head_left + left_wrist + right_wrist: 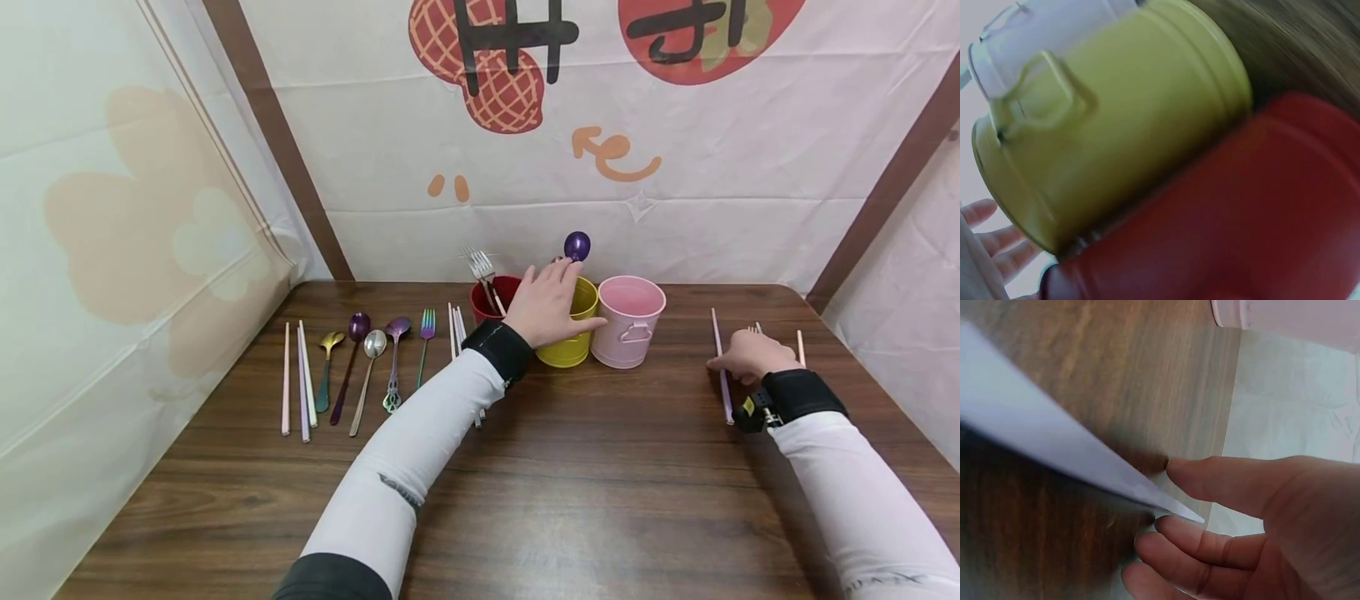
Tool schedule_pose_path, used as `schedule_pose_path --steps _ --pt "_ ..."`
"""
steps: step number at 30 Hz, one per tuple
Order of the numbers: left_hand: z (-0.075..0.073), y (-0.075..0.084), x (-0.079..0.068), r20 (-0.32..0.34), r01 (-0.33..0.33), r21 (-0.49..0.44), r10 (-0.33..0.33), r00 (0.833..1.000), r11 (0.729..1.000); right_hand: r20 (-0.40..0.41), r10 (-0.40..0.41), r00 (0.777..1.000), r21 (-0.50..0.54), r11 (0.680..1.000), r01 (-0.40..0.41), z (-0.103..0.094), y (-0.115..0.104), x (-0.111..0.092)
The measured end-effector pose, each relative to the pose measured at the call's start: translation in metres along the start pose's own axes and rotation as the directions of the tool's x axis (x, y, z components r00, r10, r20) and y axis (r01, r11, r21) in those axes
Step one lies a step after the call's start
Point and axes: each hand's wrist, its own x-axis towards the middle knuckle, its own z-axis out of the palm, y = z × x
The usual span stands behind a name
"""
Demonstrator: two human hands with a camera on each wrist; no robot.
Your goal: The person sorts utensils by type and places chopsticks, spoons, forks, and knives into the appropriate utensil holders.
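My left hand (551, 307) is over the yellow bucket (567, 352), fingers spread and thumb out toward the pink bucket (632, 325). Just past its fingertips shows the purple bowl of a spoon (577, 247), its handle hidden behind the hand. In the left wrist view a few fingers (1007, 240) lie beyond the yellow rim. On the right side of the table, my right hand (753, 357) is low over a pale purple chopstick (727, 402). The right wrist view has thumb and fingers on either side of this chopstick (1066, 434), with gaps between them and it.
The red bucket (480, 310) holds forks (480, 265). Left of it lie chopsticks (286, 383), several spoons (375, 343) and a rainbow fork (427, 323). More white chopsticks (458, 329) are partly under my left arm. Another chopstick (800, 346) and fork tines (756, 327) show beside my right hand.
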Motion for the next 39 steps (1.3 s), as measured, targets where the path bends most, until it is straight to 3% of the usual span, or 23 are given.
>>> schedule_pose_path --steps 7,12,20,28,34,39 --pt "0.006 0.019 0.017 0.016 -0.032 -0.178 0.035 0.999 0.983 0.052 -0.004 0.999 0.156 0.988 -0.004 0.001 0.006 0.012" --pt "0.013 0.027 0.024 0.047 0.001 -0.284 0.013 0.999 0.959 0.064 0.007 0.998 0.187 0.982 -0.019 0.002 0.008 0.016" --pt "0.017 0.032 0.024 0.052 0.077 -0.282 -0.064 0.997 0.956 0.065 0.011 0.998 0.197 0.980 -0.024 0.002 0.009 0.017" --pt "0.020 0.033 0.022 0.046 0.104 -0.282 -0.095 0.994 0.954 0.046 0.008 0.999 0.246 0.969 -0.019 0.003 0.015 0.019" --pt "0.021 0.034 0.022 0.054 0.111 -0.294 -0.099 0.994 0.949 -0.024 0.015 1.000 0.303 0.953 -0.007 -0.001 0.024 0.017" --pt "0.021 0.033 0.022 0.056 0.108 -0.293 -0.096 0.994 0.950 -0.191 0.003 0.982 0.285 0.957 0.053 -0.016 0.019 0.009"
